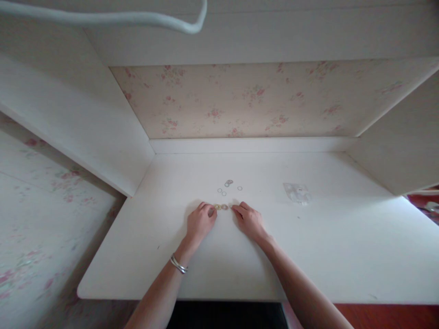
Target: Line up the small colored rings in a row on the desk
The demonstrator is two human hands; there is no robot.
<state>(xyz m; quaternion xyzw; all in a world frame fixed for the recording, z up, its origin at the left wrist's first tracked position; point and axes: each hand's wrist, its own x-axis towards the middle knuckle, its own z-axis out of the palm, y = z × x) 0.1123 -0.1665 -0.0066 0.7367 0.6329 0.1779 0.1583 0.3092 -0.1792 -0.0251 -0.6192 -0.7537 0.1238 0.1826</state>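
Both my hands rest on a white desk [329, 256]. My left hand [200, 221], with a silver bracelet on its wrist, has its fingers curled and its fingertips touch a small gold ring [217, 207]. A second gold ring [224, 207] lies right beside it. My right hand [249, 220] lies with its fingers together, its fingertips just right of that second ring. Farther back, several small silver rings [228, 183] lie loose on the desk.
A small clear plastic bag [297, 193] lies to the right of the rings. White side panels [78, 114] wall the desk on both sides, with flowered wallpaper [240, 100] at the back. A white cable [137, 18] hangs overhead.
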